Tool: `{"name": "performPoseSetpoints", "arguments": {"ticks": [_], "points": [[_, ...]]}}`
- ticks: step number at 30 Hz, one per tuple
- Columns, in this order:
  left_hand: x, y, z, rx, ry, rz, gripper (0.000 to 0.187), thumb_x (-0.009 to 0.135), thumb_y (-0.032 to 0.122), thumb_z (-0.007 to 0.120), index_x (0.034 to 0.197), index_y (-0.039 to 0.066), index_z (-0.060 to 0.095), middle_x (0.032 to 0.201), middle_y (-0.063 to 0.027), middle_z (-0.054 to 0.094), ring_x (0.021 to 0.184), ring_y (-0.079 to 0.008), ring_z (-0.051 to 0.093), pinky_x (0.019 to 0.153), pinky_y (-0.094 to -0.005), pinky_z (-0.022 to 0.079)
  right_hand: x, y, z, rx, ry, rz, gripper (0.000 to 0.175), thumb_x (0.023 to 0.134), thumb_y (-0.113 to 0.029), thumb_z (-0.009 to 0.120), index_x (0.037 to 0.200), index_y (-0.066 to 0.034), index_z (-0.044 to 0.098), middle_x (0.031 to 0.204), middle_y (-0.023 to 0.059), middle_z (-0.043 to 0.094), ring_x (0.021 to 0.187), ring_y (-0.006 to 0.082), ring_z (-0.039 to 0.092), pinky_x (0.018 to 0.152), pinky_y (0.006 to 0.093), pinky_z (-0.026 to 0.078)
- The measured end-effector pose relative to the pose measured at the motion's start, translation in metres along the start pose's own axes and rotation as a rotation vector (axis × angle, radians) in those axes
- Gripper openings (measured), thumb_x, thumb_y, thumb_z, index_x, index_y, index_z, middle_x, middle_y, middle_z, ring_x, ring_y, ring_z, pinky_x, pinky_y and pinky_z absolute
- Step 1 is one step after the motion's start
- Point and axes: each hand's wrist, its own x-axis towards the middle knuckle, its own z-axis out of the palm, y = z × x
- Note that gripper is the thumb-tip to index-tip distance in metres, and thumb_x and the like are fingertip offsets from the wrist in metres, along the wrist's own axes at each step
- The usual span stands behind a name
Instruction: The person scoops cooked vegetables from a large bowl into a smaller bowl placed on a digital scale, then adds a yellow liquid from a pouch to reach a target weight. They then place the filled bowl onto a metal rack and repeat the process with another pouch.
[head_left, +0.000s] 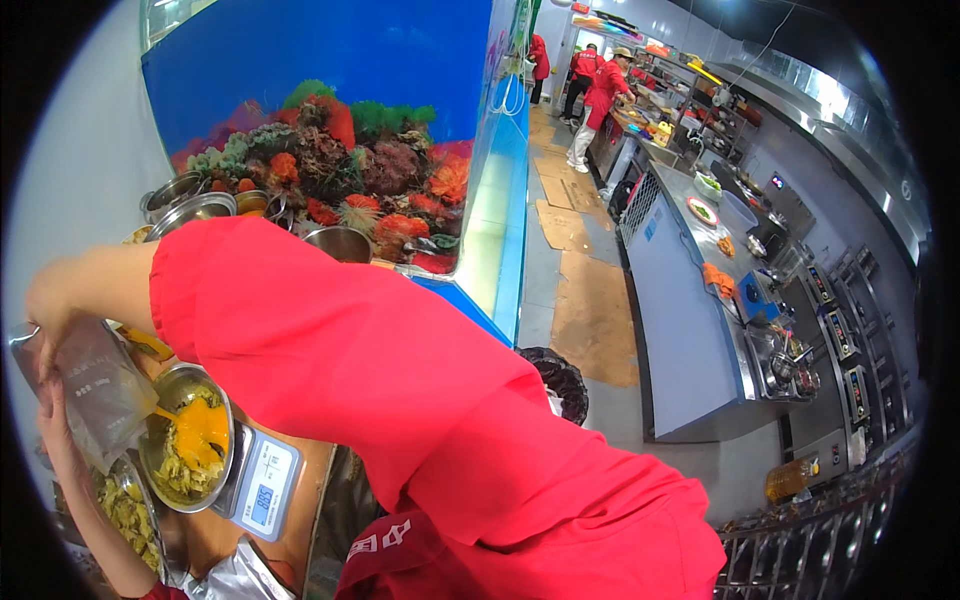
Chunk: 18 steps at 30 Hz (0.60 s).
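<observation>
My right hand (56, 296) grips the upper end of a tilted clear plastic pouch (94, 390) that bears print. Lower down, my left hand (54, 412) supports the same pouch from its side. From the pouch's corner, orange-yellow liquid (201, 431) runs into a steel bowl (153, 446). Chopped yellow-green vegetables (176, 469), likely pickled, lie under the liquid. The bowl rests on a digital kitchen scale (268, 487) with a lit display. Beside it, partly behind my left forearm, a second steel container (152, 517) holds similar chopped vegetables.
A silver foil packet (240, 577) lies at the table's near edge. Steel pots (199, 210) and a decorated aquarium (315, 60) stand beyond my right arm. A black-lined bin (566, 382) is on the floor. Across the aisle runs a steel counter (679, 217); several people in red work farther back.
</observation>
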Motion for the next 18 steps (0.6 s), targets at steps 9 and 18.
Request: {"name": "performPoseSetpoints", "arguments": {"ticks": [9,18], "points": [[-0.005,-0.002,0.002,0.004,0.132,-0.067,0.054,0.087,0.037,0.053,0.127,0.002,0.044,0.131,-0.0075,0.043,0.123,-0.0161,0.035,0.104,-0.0313,0.021,-0.037,-0.001,-0.026,0.390,0.190,-0.019,0.090,0.056,-0.064,0.068,0.117,-0.0011,0.051,0.115,0.0202,0.054,0.106,0.0336,0.052,0.089,0.0381,0.043],[-0.018,0.015,0.008,-0.198,0.147,-0.182,0.048,0.085,0.036,0.057,0.123,0.006,0.051,0.124,-0.0052,0.049,0.113,-0.0157,0.044,0.099,-0.0314,0.030,-0.131,0.003,-0.034,0.358,0.487,0.043,0.073,0.068,-0.050,0.067,0.118,0.0002,0.051,0.117,0.0219,0.052,0.109,0.0323,0.050,0.093,0.0364,0.040]]}}
